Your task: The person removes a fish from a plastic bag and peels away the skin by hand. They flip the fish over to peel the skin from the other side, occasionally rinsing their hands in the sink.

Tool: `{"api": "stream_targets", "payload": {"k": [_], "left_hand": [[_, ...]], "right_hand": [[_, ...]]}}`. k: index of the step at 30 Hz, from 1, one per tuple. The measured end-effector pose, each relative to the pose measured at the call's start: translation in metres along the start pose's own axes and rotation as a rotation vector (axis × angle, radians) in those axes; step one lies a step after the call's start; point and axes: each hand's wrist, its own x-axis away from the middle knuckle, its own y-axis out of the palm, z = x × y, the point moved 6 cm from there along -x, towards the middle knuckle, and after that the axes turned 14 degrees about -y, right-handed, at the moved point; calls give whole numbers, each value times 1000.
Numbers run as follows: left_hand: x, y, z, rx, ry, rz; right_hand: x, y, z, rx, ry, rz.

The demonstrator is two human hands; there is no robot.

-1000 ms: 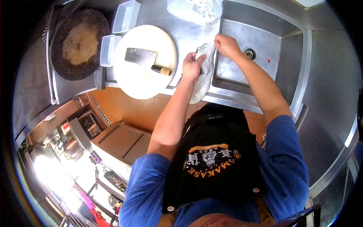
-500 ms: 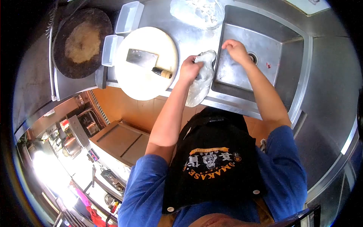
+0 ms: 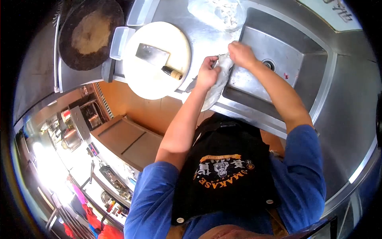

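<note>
A limp, whitish, glossy piece [image 3: 217, 92] with a dark grey part at its left side hangs between my hands, over the counter strip left of the sink; its exact kind is unclear. My left hand [image 3: 209, 74] grips it along its left side, fingers curled and thumb on top. At its upper end, my right hand [image 3: 241, 54] is closed with the fingertips pinched on it, by the sink's left rim. To the left, a cleaver [image 3: 153, 55] with a dark and wooden handle lies on a round white cutting board [image 3: 137, 85].
The steel sink [image 3: 274, 44] has a drain and a small red scrap [image 3: 286, 75]. A clear plastic bag [image 3: 217, 14] with whitish contents lies behind my hands. Clear plastic containers [image 3: 120, 43] stand beside the board, near a dark round pan [image 3: 91, 34].
My right hand has moved left from over the sink and closed on the upper end of the whitish piece. My left hand, still gripping it, has shifted slightly right.
</note>
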Motion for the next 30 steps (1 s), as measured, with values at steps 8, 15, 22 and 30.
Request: {"api": "stream_targets", "payload": {"k": [8,15,22,30], "left_hand": [[5,-3,29,-436,-246,135],[-9,0,19,-535,-176,135],[-9,-2,1,-246,-191,53],[22,-13,14,-262,-129,90]], "right_hand": [[26,-40,54,-408,411,149],[5,-9,-18,-477,-17,-50],[-16,5,-21,-136,-204,-287],[4,-82,131,-713,686,728]]}}
